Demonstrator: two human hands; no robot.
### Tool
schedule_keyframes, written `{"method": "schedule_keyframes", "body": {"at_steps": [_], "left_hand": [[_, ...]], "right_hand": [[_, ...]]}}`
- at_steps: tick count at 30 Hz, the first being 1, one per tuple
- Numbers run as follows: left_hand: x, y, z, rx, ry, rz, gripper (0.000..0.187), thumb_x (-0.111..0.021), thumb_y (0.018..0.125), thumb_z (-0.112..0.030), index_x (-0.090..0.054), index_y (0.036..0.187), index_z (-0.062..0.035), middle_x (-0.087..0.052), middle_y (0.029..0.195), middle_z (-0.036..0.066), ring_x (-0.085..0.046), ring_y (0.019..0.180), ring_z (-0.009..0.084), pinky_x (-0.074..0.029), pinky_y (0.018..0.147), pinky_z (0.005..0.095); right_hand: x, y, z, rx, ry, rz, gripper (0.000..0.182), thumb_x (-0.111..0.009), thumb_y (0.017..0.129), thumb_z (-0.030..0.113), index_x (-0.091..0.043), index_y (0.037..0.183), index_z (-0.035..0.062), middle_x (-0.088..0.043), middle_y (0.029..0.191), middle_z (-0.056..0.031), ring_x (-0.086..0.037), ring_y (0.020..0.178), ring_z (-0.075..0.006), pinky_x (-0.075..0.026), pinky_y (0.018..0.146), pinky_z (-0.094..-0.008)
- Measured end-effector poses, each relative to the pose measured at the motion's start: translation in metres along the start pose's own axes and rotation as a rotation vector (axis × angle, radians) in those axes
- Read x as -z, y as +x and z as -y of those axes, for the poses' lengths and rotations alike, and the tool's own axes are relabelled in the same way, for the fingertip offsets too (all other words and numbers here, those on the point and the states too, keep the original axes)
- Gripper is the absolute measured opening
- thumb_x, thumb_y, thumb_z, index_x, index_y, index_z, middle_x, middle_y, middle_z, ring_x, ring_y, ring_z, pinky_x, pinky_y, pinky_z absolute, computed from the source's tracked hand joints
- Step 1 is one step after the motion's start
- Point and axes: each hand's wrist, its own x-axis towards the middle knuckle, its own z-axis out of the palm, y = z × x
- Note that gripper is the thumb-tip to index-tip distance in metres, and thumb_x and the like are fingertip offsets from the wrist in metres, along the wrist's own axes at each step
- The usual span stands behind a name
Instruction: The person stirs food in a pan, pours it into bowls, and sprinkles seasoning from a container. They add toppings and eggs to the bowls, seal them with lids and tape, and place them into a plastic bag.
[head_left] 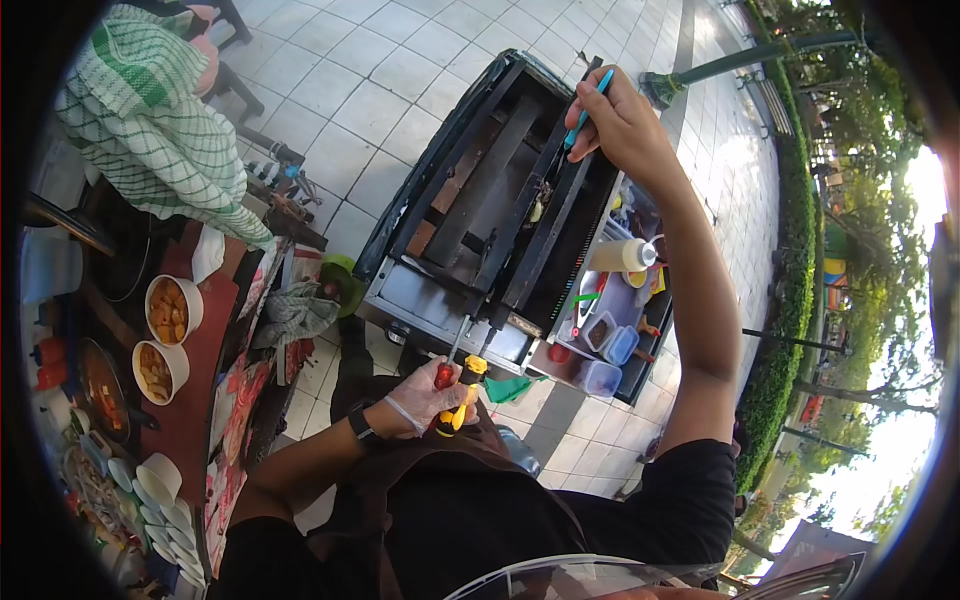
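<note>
My left hand (422, 400), in a clear plastic glove, is closed around a red-handled screwdriver (445, 374) and a yellow-and-black tool (460, 400). The screwdriver's metal shaft points up at the near edge of an open metal grill (450, 305). At the grill's far right side, my right hand (610, 118) is bare and pinches a thin light-blue tool (590, 108). Its dark tip points down toward a long dark bar of the grill. Bits of debris (541, 200) lie between the bars.
To the left, a red table (190, 345) bears two paper bowls of food (168, 309), a pan (104, 390) and a checkered cloth (160, 120). Right of the grill, a tray (570, 368) holds a sauce bottle (622, 255) and containers. Tiled floor (375, 110) surrounds the grill.
</note>
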Motion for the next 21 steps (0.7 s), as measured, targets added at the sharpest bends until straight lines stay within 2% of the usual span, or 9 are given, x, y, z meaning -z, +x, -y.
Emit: {"method": "schedule_keyframes", "body": {"at_steps": [2, 9, 11, 15, 17, 21], "left_hand": [[-0.004, 0.0, -0.003, -0.009, -0.001, -0.038, 0.035, -0.074, 0.101, -0.013, -0.04, 0.11, -0.0129, -0.068, 0.101, 0.014, -0.072, 0.094, 0.0251, -0.06, 0.086, 0.0379], [-0.011, 0.005, -0.007, -0.027, 0.027, -0.021, 0.039, -0.078, 0.098, -0.01, -0.039, 0.102, -0.0135, -0.067, 0.1, 0.014, -0.072, 0.093, 0.0257, -0.061, 0.085, 0.0376], [-0.019, 0.004, -0.009, -0.036, 0.028, -0.131, 0.034, -0.076, 0.098, -0.003, -0.043, 0.097, -0.0101, -0.059, 0.092, 0.008, -0.069, 0.09, 0.0231, -0.057, 0.083, 0.0334], [-0.015, 0.005, -0.004, -0.033, -0.024, -0.13, 0.034, -0.077, 0.097, -0.002, -0.044, 0.095, -0.0102, -0.056, 0.091, 0.005, -0.068, 0.09, 0.0188, -0.056, 0.083, 0.03], [0.002, 0.01, 0.011, -0.053, 0.127, -0.17, 0.033, -0.076, 0.098, -0.003, -0.044, 0.096, -0.0106, -0.056, 0.093, 0.004, -0.066, 0.091, 0.014, -0.056, 0.085, 0.0283], [-0.006, 0.007, 0.006, -0.024, 0.064, -0.166, 0.033, -0.076, 0.099, -0.003, -0.044, 0.097, -0.0108, -0.057, 0.094, 0.004, -0.064, 0.091, 0.0109, -0.054, 0.083, 0.0262]], "right_hand": [[-0.002, 0.002, -0.005, 0.02, 0.131, -0.02, 0.031, -0.051, 0.113, 0.03, -0.05, 0.114, -0.0015, -0.071, 0.09, -0.0133, -0.075, 0.068, -0.0195, -0.064, 0.066, -0.0335], [-0.005, 0.004, -0.006, 0.018, 0.213, -0.039, 0.031, -0.049, 0.114, 0.028, -0.049, 0.114, -0.0025, -0.071, 0.089, -0.012, -0.075, 0.069, -0.0188, -0.064, 0.066, -0.0325], [-0.006, 0.003, -0.006, 0.038, 0.194, -0.029, 0.031, -0.049, 0.114, 0.028, -0.049, 0.114, -0.0026, -0.071, 0.09, -0.0124, -0.075, 0.069, -0.0191, -0.064, 0.067, -0.0324], [-0.008, 0.0, -0.003, 0.05, 0.179, -0.031, 0.031, -0.05, 0.114, 0.029, -0.05, 0.114, -0.0017, -0.072, 0.088, -0.0113, -0.075, 0.069, -0.0183, -0.063, 0.066, -0.031], [-0.006, -0.003, 0.0, 0.075, 0.063, -0.005, 0.031, -0.052, 0.113, 0.031, -0.052, 0.11, 0.0, -0.072, 0.084, -0.0096, -0.075, 0.066, -0.0179, -0.06, 0.063, -0.0297], [-0.001, -0.021, 0.034, 0.06, -0.138, -0.008, 0.032, -0.053, 0.112, 0.033, -0.053, 0.106, 0.0015, -0.072, 0.08, -0.0087, -0.074, 0.063, -0.0189, -0.057, 0.062, -0.0301]]}}
